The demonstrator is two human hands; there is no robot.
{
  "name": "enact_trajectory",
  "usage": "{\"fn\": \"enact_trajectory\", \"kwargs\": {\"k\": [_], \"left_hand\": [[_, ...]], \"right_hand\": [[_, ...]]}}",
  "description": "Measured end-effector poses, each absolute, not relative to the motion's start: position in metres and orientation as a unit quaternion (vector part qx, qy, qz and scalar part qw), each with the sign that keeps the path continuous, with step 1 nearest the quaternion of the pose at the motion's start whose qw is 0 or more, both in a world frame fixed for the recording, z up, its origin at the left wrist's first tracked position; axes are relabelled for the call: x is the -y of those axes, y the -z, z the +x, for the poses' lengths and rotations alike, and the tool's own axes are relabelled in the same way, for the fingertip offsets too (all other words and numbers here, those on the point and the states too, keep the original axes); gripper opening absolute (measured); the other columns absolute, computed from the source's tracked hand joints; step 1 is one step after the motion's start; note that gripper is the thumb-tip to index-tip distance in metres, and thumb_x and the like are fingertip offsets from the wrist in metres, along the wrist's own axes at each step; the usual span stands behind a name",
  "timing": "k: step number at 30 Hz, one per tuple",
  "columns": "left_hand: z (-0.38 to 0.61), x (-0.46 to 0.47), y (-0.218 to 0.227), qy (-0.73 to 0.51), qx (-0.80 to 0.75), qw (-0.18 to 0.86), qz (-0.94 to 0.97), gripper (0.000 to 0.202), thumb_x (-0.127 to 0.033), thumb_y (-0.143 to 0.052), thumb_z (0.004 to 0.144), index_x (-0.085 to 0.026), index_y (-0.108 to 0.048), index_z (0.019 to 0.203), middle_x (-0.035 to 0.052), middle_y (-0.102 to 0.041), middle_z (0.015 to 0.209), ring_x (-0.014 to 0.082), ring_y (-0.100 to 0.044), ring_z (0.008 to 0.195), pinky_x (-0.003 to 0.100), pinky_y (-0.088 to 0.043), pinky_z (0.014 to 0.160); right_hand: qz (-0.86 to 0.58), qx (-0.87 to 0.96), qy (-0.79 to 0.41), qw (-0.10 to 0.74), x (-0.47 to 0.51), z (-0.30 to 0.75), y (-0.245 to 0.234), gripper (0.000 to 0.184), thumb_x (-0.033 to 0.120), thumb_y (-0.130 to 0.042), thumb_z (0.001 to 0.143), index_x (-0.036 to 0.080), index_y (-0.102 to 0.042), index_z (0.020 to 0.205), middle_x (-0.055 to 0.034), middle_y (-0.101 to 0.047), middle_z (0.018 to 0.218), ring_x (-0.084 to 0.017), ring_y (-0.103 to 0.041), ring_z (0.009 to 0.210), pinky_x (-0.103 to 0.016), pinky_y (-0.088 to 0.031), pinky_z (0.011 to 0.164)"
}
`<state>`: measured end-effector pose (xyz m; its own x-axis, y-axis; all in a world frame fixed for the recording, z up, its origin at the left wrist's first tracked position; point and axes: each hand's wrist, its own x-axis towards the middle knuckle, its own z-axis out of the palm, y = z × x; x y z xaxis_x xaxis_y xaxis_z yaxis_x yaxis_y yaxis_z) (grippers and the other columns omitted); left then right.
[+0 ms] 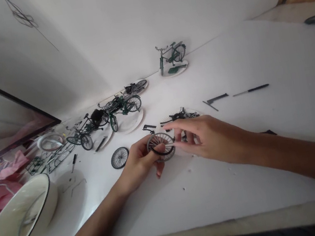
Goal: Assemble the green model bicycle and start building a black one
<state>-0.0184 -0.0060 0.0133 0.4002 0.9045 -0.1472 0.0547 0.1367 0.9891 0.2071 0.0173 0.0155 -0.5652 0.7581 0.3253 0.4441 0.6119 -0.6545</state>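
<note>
A grey spoked model bicycle wheel is pinched in my left hand, the thumb lying across its spokes. A black tyre curves along the wheel's lower part. My right hand meets the wheel's right edge with thumb and bent fingers closed there, its index finger stretched over the top. The exact fingertip contact is partly hidden. Left of my left hand lies another wheel with a black tyre. Small black parts lie behind my right hand, and a black bracket-like piece lies just behind the held wheel.
Model bicycles stand along the wall, several on white plates. A screwdriver and black parts lie at right. At left are a cream basin, green part frames, a tape roll and pink plastic.
</note>
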Motion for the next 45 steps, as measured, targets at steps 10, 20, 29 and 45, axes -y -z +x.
{"fn": "enact_trajectory", "kwargs": {"k": [10, 20, 29, 45], "left_hand": [[-0.022, 0.002, -0.014, -0.336, -0.411, 0.719, 0.449, 0.010, -0.022, -0.064, 0.094, -0.014, -0.059, 0.095, -0.0034, -0.055, 0.071, 0.0055, -0.055, 0.045, 0.016, -0.051, 0.040], [-0.016, 0.013, -0.017, -0.315, -0.428, 0.580, 0.617, 0.018, -0.025, -0.067, 0.092, -0.015, -0.052, 0.088, -0.0033, -0.058, 0.065, 0.0094, -0.061, 0.051, 0.019, -0.048, 0.050], [-0.022, 0.018, -0.009, -0.310, -0.445, 0.528, 0.654, 0.025, -0.038, -0.066, 0.096, -0.016, -0.054, 0.095, -0.0015, -0.059, 0.071, 0.0078, -0.056, 0.058, 0.021, -0.043, 0.054], [-0.022, 0.022, -0.005, -0.353, -0.413, 0.480, 0.689, 0.047, -0.025, -0.062, 0.098, -0.028, -0.036, 0.138, 0.0019, -0.062, 0.092, 0.0082, -0.057, 0.058, 0.022, -0.047, 0.051]], "right_hand": [[-0.234, 0.907, -0.092, 0.339, -0.014, 0.207, -0.015, 0.027, 0.029, -0.053, 0.101, 0.018, -0.064, 0.124, -0.0072, -0.066, 0.118, -0.009, -0.057, 0.065, -0.026, -0.047, 0.060], [-0.191, 0.852, -0.248, 0.420, -0.010, 0.201, -0.015, 0.016, 0.023, -0.059, 0.099, 0.018, -0.070, 0.108, -0.0057, -0.074, 0.101, -0.012, -0.067, 0.076, -0.025, -0.053, 0.063], [-0.359, 0.734, -0.412, 0.404, -0.016, 0.203, -0.025, 0.015, 0.030, -0.071, 0.087, 0.022, -0.076, 0.099, -0.0027, -0.076, 0.091, -0.016, -0.071, 0.080, -0.025, -0.056, 0.064], [-0.324, 0.770, -0.392, 0.384, -0.018, 0.203, -0.019, 0.019, 0.021, -0.069, 0.088, 0.018, -0.079, 0.104, -0.0018, -0.075, 0.080, -0.012, -0.065, 0.065, -0.023, -0.051, 0.056]]}}
